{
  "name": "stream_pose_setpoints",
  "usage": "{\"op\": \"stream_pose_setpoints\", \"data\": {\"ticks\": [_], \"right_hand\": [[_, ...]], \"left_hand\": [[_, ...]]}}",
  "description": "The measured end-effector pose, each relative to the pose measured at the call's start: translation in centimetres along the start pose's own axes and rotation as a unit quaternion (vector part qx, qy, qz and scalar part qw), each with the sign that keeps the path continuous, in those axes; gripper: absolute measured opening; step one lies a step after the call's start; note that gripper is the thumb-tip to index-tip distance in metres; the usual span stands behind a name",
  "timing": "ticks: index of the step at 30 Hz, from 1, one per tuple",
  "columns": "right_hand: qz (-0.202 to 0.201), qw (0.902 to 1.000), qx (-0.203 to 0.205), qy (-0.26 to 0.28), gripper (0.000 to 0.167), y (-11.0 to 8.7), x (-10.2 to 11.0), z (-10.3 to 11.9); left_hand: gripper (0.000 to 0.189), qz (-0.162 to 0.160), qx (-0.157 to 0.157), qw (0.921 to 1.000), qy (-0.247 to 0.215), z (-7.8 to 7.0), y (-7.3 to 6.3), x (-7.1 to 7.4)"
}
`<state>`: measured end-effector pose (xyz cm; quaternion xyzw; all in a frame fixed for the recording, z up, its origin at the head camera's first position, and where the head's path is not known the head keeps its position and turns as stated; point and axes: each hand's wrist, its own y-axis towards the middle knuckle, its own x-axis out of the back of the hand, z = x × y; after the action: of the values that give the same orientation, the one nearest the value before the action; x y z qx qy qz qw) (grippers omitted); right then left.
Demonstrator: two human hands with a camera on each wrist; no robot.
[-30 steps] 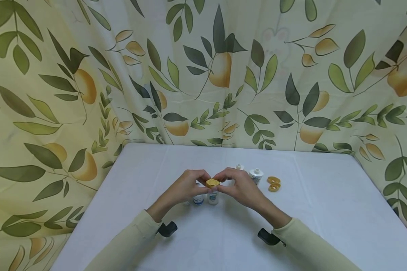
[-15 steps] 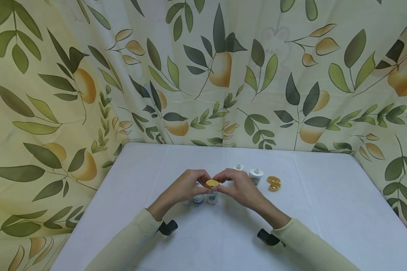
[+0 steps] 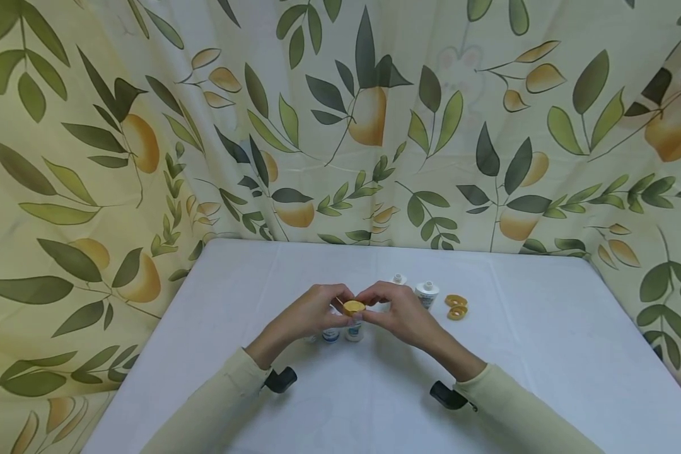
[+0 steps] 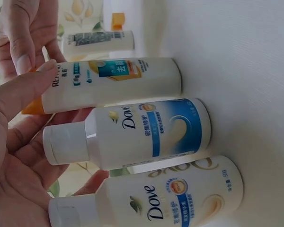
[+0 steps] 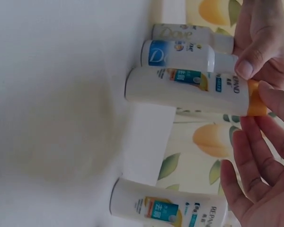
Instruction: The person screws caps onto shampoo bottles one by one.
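A small white shampoo bottle (image 4: 109,82) with a teal label and an orange cap (image 3: 354,308) stands upright at the table's middle. My left hand (image 3: 303,313) holds it at the top, thumb on the shoulder just under the cap, other fingers behind. From the other side my right hand (image 3: 400,313) pinches the cap between thumb and fingers. Two white Dove bottles, one with a blue label (image 4: 156,130) and one with a tan design (image 4: 180,196), stand to the left, beside my left fingers. In the head view the hands partly hide all of these bottles.
Behind my right hand are two white bottles with bare nozzles, one nearer (image 3: 427,294) and one farther (image 3: 398,279). Two ring-shaped orange caps (image 3: 456,306) lie right of them. A white cloth covers the table (image 3: 522,366); a leaf-patterned curtain (image 3: 340,126) hangs behind.
Both hands stay at the orange cap with almost the same grip. The whole head view has shifted very slightly; the bottles and loose caps stay put.
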<state>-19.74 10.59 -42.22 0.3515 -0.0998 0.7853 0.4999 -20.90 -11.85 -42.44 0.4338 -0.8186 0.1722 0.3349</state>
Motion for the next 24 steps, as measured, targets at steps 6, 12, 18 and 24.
{"op": "stream_pose_setpoints", "data": {"ticks": [6, 12, 18, 24], "right_hand": [[0.003, 1.0, 0.003, -0.009, 0.024, -0.5, 0.8, -0.3], [-0.01, 0.9998, 0.002, -0.016, 0.024, -1.0, 2.0, -0.8], [-0.025, 0.9992, -0.007, -0.031, 0.024, -1.5, 3.2, -1.5], [-0.037, 0.9986, -0.024, -0.03, 0.025, -2.3, 4.5, -2.5]], "left_hand": [[0.039, 0.017, 0.007, 0.9998, -0.002, -0.3, 0.4, 0.3], [0.044, 0.021, -0.009, 0.9992, -0.032, -0.3, 0.8, 1.0], [0.048, 0.035, -0.021, 0.9969, -0.068, -0.7, 1.4, 1.8], [0.05, 0.037, -0.019, 0.9956, -0.084, -0.8, 2.2, 2.4]]}}
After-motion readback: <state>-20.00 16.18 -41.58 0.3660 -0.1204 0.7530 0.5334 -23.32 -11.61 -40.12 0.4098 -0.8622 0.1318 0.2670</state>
